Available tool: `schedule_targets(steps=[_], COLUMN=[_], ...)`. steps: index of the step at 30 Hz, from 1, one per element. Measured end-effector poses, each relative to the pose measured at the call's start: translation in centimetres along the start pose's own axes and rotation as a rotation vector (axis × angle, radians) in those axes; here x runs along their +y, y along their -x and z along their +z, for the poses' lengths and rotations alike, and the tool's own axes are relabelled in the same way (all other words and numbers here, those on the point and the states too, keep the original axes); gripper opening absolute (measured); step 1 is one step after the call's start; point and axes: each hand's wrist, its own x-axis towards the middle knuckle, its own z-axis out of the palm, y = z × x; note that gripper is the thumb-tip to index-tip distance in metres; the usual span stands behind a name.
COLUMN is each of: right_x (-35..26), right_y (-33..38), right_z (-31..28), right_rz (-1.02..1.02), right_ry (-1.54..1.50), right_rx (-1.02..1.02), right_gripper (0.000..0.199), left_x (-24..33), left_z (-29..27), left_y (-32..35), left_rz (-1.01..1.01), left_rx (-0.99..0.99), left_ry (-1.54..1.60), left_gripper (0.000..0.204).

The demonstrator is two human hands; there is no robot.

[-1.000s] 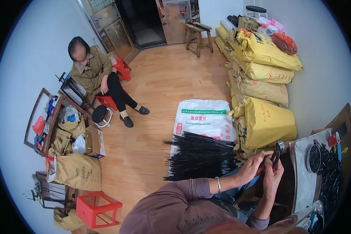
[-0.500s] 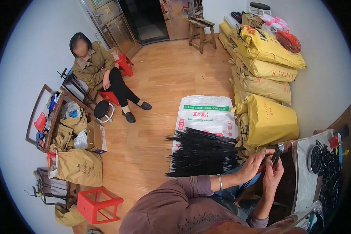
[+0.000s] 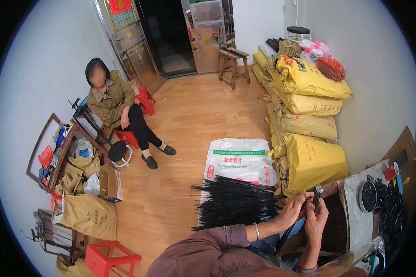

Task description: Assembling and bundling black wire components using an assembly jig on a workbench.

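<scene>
My left hand [image 3: 293,211], with a bracelet at its wrist, is closed close beside my right hand; what its fingers pinch is hidden. My right hand [image 3: 316,222] is closed around a black curved tool with a shiny metal end [image 3: 317,193]; its exact kind does not show. Both hands are held over my lap, left of the workbench. A large bundle of thin black strips [image 3: 235,203] lies to the left of my hands on a white woven sack [image 3: 235,159]. A few dark strips also lie across my lap.
At right, the workbench [image 3: 356,217] bears a round bowl [image 3: 368,196], a red cup [image 3: 391,171] and many small black pieces [image 3: 393,207]. Yellow sacks [image 3: 314,159] are stacked along the right wall. A person [image 3: 111,101] sits at left. A red stool [image 3: 111,256] stands lower left.
The whole view has shifted, so the room sits lower in the picture and the doorway shows more. My hands remain together around the black tool.
</scene>
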Motion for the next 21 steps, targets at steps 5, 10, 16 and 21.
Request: schedule_targets(steps=[5, 10, 16, 21], right_x=[0.8, 0.7, -0.2, 1.1], right_y=[0.3, 0.2, 0.3, 0.3], right_z=[-0.3, 0.3, 0.5, -0.2], right_rz=[-0.023, -0.11, -0.084, -0.11], right_ry=[0.062, 0.095, 0.126, 0.249], right_rx=[0.031, 0.138, 0.142, 0.173], right_gripper=[0.013, 0.012, 0.013, 0.01], left_x=[0.6, 0.3, -0.8, -1.6], left_z=[0.3, 0.0, 0.0, -0.1], left_y=[0.1, 0.2, 0.0, -0.2], left_rz=[-0.037, -0.052, -0.067, -0.02], left_rx=[-0.002, -0.026, -0.028, -0.028], left_ry=[0.025, -0.021, -0.016, -0.049], left_gripper=[0.047, 0.049, 0.054, 0.056])
